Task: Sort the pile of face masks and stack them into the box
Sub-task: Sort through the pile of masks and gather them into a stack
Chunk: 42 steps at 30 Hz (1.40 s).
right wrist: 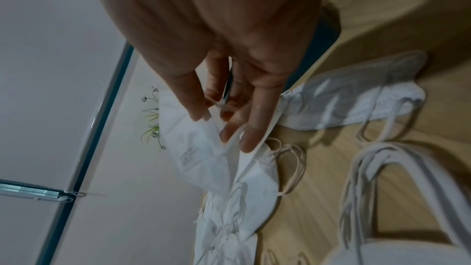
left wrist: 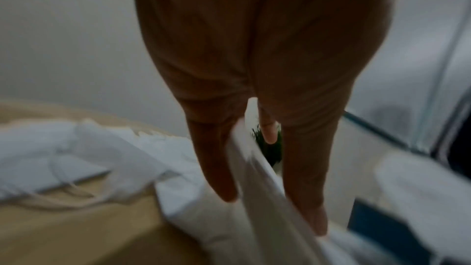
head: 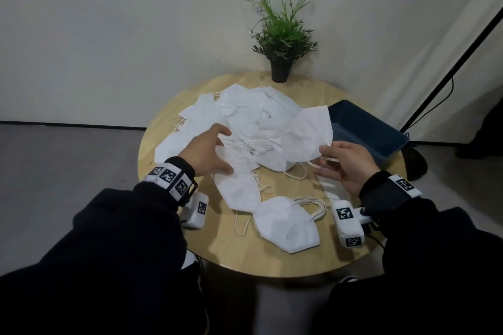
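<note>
A loose pile of white folded face masks [head: 245, 114] covers the middle of a round wooden table [head: 272, 261]. A dark blue box [head: 386, 130] stands at the table's right edge. My right hand [head: 326, 158] pinches the corner of one mask [head: 307, 133] and holds it up between the pile and the box; the right wrist view shows thumb and fingers [right wrist: 254, 128] closed on that mask [right wrist: 198, 158]. My left hand [head: 221, 149] hovers over the pile's near left side with straight, spread fingers [left wrist: 216, 168]. A mask edge [left wrist: 254, 178] runs between them.
Two more masks [head: 288, 226] [head: 239, 190] lie apart near the front edge, ear loops trailing. A potted plant [head: 280, 43] stands at the back of the table against the wall. A black stand pole [head: 449, 73] slants up at the right.
</note>
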Tool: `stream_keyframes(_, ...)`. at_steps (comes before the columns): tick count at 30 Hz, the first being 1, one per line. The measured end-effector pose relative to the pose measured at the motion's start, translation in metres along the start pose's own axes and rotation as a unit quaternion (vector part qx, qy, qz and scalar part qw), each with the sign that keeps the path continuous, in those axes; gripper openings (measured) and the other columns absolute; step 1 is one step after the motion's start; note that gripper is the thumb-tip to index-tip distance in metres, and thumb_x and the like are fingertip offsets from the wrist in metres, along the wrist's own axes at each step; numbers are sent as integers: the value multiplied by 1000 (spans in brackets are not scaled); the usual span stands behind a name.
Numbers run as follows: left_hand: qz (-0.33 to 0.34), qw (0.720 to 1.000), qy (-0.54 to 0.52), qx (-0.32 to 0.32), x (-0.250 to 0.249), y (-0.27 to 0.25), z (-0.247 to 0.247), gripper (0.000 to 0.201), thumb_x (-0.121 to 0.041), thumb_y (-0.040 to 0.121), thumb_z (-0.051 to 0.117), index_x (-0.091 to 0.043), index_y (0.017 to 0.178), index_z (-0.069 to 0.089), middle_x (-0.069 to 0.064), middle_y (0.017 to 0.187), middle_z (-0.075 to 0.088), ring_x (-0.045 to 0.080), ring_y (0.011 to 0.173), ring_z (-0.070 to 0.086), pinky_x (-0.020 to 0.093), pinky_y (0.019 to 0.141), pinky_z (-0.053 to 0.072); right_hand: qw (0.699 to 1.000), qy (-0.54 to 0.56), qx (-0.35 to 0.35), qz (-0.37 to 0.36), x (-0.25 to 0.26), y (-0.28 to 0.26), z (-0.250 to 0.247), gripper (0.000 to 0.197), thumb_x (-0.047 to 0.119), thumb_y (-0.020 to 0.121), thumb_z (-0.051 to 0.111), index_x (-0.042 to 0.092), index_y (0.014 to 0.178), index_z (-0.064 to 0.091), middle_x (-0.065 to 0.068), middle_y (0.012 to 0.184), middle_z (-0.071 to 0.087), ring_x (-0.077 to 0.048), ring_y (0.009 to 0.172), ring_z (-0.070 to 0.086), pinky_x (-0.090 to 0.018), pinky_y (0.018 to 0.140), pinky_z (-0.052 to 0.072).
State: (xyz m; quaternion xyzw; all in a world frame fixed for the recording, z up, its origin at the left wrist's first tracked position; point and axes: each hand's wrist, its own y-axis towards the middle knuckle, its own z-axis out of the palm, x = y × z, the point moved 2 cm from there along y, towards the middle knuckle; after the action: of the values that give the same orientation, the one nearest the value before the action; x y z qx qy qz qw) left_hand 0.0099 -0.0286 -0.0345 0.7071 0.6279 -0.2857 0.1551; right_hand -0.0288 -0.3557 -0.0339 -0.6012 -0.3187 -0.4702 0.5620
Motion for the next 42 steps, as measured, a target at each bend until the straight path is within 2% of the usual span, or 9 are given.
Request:
stream_keyframes(7, -5, 965, 261, 15, 1, -6, 17, 63, -68, 65, 83, -32, 111, 59, -7, 119, 50, 19, 103, 55, 36, 80, 48, 993, -83, -44, -77, 3, -3, -9, 27, 8, 86, 76, 21, 68, 60, -5, 79, 61, -22, 72, 56, -35, 68, 48)
stream_keyframes(11, -50, 946, 298, 115, 9, -18, 36, 94, -53, 60, 86, -33, 138, 39, -6, 124, 51, 19, 92, 58, 34, 74, 52, 994, -70, -13, -85, 5, -5, -2, 19, 9, 92, 72, 19, 81, 60, -8, 85, 65, -23, 72, 60, -34, 66, 51)
stream_keyframes(14, -64, 967, 231, 85, 16, -14, 33, 89, -36, 64, 88, -31, 137, 38, -4, 112, 56, 19, 87, 62, 36, 75, 57, 996, -29, 7, -89, 5, -8, 5, 21, 0, 93, 69, 16, 99, 57, -3, 82, 73, -14, 61, 67, -28, 51, 54)
stream_keyframes(18, -58, 988, 144, 25, 18, -2, -1, 47, -31, 87, 77, -18, 131, 64, 4, 120, 68, 25, 107, 63, 30, 85, 47, 998, -1, 40, -48, 1, -5, 8, 38, -9, 89, 69, 9, 122, 63, -13, 105, 78, -28, 87, 77, -42, 71, 63)
stream_keyframes(22, 59, 989, -78, -112, -19, -24, -57, 9, -22, 88, 80, -26, 86, 73, -2, 75, 69, 16, 67, 63, 24, 63, 47, 998, -22, 38, -33, -2, -5, 15, 13, -9, 90, 69, -7, 103, 71, -23, 97, 76, -25, 69, 72, -32, 57, 57)
stream_keyframes(26, 211, 965, -154, -22, -65, -50, -72, 25, -29, 85, 82, -5, 87, 76, 15, 89, 67, 26, 80, 62, 35, 74, 49, 991, -101, 59, -71, -3, -9, 26, 8, -2, 84, 79, -1, 90, 74, -8, 73, 70, -14, 59, 63, -27, 60, 53)
stream_keyframes(31, 242, 966, -84, 30, -71, -39, -25, 15, -39, 83, 83, -27, 79, 76, -11, 135, 58, 3, 125, 56, 26, 105, 45, 983, -104, 135, -73, -1, -19, 46, 20, 0, 79, 83, -6, 96, 76, -12, 85, 76, -20, 75, 72, -28, 70, 59)
stream_keyframes(34, 186, 976, -112, 17, -62, -30, -10, 25, -28, 90, 80, -9, 77, 71, -3, 79, 62, 6, 73, 56, 30, 74, 47, 983, -65, 164, -53, -3, -24, 54, 9, 1, 82, 81, 4, 88, 75, -19, 83, 68, -27, 68, 65, -37, 70, 56)
stream_keyframes(42, 128, 983, -117, -68, -50, -30, -18, 54, -35, 88, 81, -44, 136, 58, -8, 72, 50, 4, 66, 51, 26, 76, 47, 990, 21, 136, 27, 2, -28, 47, 35, 38, 100, 65, 4, 103, 74, 2, 57, 20, -14, 50, 30, -24, 51, 36)
